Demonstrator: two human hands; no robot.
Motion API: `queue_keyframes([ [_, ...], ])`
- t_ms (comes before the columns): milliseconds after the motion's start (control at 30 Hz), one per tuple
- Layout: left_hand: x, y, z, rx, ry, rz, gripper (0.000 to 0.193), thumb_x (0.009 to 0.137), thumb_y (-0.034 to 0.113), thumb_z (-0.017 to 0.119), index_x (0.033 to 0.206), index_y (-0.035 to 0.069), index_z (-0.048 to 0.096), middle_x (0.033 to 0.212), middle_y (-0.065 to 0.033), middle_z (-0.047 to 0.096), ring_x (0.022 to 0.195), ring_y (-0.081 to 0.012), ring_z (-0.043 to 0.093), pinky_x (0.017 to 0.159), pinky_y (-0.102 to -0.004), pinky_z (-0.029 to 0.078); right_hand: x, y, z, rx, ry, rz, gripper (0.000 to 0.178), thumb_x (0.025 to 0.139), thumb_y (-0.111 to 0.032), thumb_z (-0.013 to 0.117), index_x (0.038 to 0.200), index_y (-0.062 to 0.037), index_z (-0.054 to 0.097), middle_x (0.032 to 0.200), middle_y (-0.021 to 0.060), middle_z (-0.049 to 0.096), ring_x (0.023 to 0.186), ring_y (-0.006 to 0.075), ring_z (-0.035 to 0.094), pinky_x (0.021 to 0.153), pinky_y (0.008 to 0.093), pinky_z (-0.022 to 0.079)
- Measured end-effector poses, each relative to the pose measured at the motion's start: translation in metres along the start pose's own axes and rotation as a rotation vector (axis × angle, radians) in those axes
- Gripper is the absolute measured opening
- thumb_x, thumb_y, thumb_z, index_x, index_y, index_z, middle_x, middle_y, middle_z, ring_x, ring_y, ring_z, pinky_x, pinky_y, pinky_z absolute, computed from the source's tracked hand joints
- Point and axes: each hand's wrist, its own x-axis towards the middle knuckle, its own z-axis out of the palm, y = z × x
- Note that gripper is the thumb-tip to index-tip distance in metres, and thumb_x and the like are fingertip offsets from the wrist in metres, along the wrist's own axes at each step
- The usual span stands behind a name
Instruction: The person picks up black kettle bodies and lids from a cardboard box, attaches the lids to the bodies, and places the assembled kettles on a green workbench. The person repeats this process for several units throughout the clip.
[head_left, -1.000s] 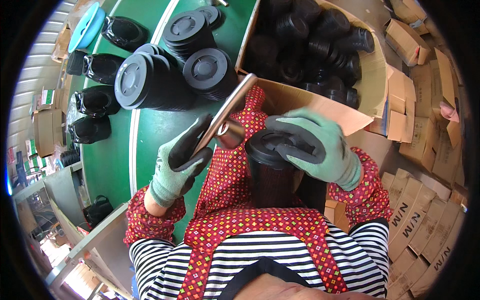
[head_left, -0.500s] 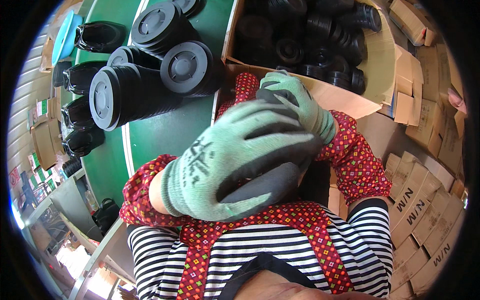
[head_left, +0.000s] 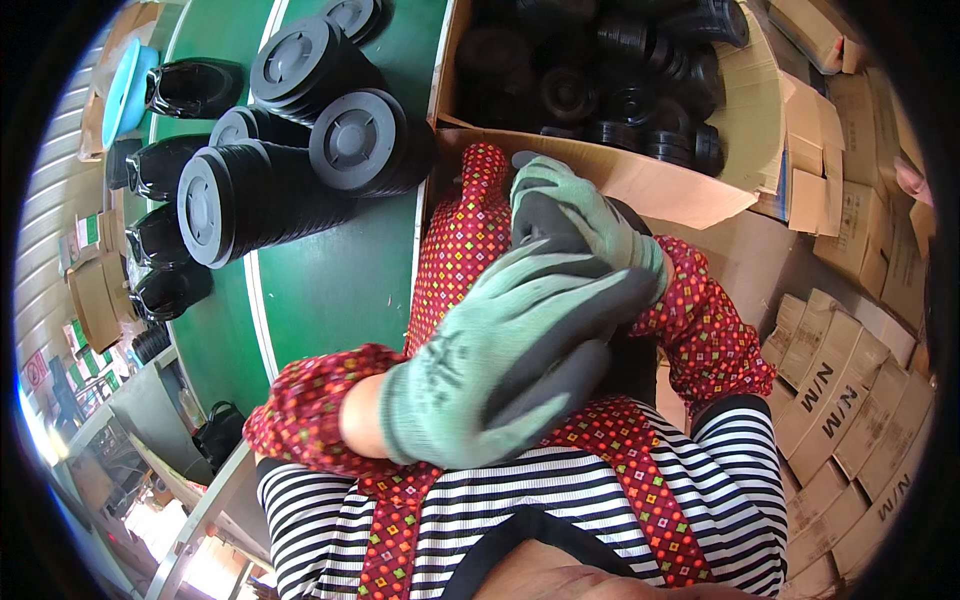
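Note:
My left hand (head_left: 490, 370), in a pale green glove with a dark grey palm, is closed with its fingers curled in front of my chest. Just beyond it is my right hand (head_left: 585, 215), gloved the same way, its fingers bent and closed toward the left one. The two hands overlap. Something dark shows between and behind them, but it merges with the dark glove palms, so what they hold is hidden. A red patterned apron (head_left: 460, 240) spreads beneath the hands.
Stacks of black round discs (head_left: 355, 140) lie on the green table (head_left: 320, 300) at left, beside glossy black housings (head_left: 195, 88) and a light blue basin (head_left: 128, 95). An open carton (head_left: 690, 195) of black parts stands ahead. Flattened cartons (head_left: 840, 400) are piled at right.
My left hand has drawn a little nearer my body and turned, still closed. My right hand has shifted slightly toward me, uncovering more of the apron.

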Motion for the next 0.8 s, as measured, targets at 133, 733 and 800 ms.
queue_keyframes([
  [133,0.02,0.04,-0.022,0.027,-0.064,-0.178,0.057,0.1,0.014,0.062,0.149,-0.013,0.046,0.142,-0.0319,0.058,0.136,-0.0465,0.054,0.118,-0.0531,0.039,0.021,-0.027,-0.013,-0.045,0.026,-0.014,0.045,0.099,-0.021,0.068,0.139,-0.0021,0.057,0.14,0.02,0.06,0.136,0.0414,0.053,0.118,0.0491,0.04],
  [733,0.011,-0.059,-0.04,0.66,-0.16,-0.457,0.047,0.097,0.024,0.066,0.136,-0.002,0.063,0.104,-0.0249,0.075,0.096,-0.0421,0.074,0.084,-0.0452,0.058,0.049,-0.147,-0.052,-0.715,-0.27,0.362,0.047,0.089,-0.021,0.071,0.134,-0.0079,0.067,0.11,0.0125,0.066,0.098,0.0334,0.063,0.088,0.0488,0.047],
  [800,0.013,-0.082,-0.047,0.566,-0.173,-0.301,0.037,0.09,0.018,0.069,0.12,-0.003,0.072,0.096,-0.0235,0.075,0.089,-0.0408,0.074,0.079,-0.0426,0.059,0.052,-0.162,-0.055,-0.772,-0.321,0.411,0.049,0.09,-0.022,0.071,0.137,-0.0084,0.067,0.11,0.0123,0.066,0.096,0.0325,0.064,0.085,0.0476,0.048],
])
